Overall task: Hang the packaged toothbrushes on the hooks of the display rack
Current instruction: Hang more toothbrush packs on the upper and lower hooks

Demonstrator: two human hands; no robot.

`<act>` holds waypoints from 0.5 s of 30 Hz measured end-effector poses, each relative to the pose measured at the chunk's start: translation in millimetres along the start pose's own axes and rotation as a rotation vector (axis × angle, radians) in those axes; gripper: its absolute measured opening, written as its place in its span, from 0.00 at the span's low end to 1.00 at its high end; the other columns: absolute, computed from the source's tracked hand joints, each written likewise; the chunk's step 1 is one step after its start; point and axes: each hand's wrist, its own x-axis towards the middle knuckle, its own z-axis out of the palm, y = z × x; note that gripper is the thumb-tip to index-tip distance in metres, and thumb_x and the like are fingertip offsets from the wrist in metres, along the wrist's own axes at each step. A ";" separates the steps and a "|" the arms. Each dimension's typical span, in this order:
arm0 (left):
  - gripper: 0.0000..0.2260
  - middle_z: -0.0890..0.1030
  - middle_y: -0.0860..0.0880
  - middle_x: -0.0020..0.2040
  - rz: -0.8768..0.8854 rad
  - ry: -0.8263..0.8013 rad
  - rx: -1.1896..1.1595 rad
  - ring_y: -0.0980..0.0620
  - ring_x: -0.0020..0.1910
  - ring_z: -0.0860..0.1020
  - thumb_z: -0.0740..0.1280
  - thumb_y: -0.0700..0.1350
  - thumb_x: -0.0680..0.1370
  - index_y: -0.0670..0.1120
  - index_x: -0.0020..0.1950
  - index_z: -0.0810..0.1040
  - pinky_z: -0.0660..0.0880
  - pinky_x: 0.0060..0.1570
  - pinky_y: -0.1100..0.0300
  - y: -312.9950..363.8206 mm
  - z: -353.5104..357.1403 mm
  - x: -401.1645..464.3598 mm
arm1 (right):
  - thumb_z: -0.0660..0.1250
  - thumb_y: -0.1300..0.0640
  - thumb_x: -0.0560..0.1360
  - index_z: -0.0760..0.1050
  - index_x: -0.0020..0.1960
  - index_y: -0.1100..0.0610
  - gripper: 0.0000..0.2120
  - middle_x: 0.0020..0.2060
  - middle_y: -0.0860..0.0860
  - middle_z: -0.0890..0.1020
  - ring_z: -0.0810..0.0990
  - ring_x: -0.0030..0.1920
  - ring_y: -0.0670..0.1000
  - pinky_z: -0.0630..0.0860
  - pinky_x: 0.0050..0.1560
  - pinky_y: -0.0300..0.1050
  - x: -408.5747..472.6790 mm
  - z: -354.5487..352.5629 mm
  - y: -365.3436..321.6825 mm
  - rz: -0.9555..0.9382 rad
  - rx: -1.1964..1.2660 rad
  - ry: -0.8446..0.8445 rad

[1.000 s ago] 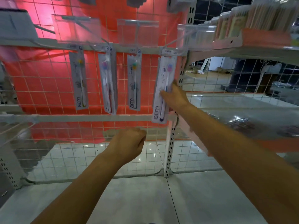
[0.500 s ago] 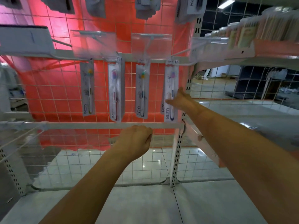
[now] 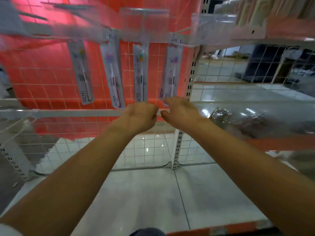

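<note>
Several packaged toothbrushes hang in a row from hooks on the wire grid rack (image 3: 51, 77) with its red backing. The rightmost package (image 3: 171, 72) hangs beside the white upright post (image 3: 190, 79). The others are a green-headed one (image 3: 140, 72), a pink one (image 3: 113, 75) and a yellow one (image 3: 82, 72). My right hand (image 3: 180, 109) sits just below the rightmost package, fingers loosely bent, holding nothing. My left hand (image 3: 139, 116) is a loose fist next to it, in front of the white crossbar (image 3: 59, 113), and it holds nothing I can see.
Clear plastic label holders (image 3: 144, 19) stick out above the hooks. A shelf with boxed goods (image 3: 272, 16) runs at upper right. A lower shelf wrapped in shiny plastic (image 3: 247, 120) lies to the right. White floor tiles (image 3: 144, 193) spread below.
My right hand has let go of the rightmost package and dropped down beside my left hand. The package now hangs free. The view has blurred with head motion.
</note>
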 end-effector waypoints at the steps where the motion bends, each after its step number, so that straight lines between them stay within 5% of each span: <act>1: 0.10 0.79 0.45 0.52 -0.001 -0.045 -0.002 0.45 0.50 0.77 0.57 0.45 0.80 0.44 0.55 0.76 0.70 0.43 0.57 3.5 -1.9 6.9 | 0.61 0.54 0.77 0.70 0.66 0.57 0.18 0.60 0.56 0.75 0.74 0.60 0.58 0.73 0.59 0.51 -4.0 -0.7 4.0 0.028 -0.015 -0.025; 10: 0.10 0.76 0.44 0.57 0.033 -0.509 0.003 0.44 0.57 0.74 0.58 0.43 0.79 0.44 0.58 0.74 0.70 0.50 0.56 6.0 -34.8 -23.5 | 0.58 0.58 0.77 0.73 0.60 0.58 0.13 0.58 0.56 0.75 0.75 0.57 0.56 0.72 0.52 0.46 -35.4 -60.3 0.1 0.110 -0.207 -0.461; 15: 0.11 0.77 0.44 0.54 -0.035 -0.448 -0.088 0.44 0.53 0.75 0.57 0.45 0.79 0.42 0.55 0.76 0.71 0.48 0.54 9.8 -151.0 -60.0 | 0.59 0.57 0.77 0.75 0.61 0.59 0.15 0.59 0.57 0.77 0.76 0.57 0.57 0.72 0.51 0.45 -59.5 -159.5 -47.1 0.104 -0.082 -0.468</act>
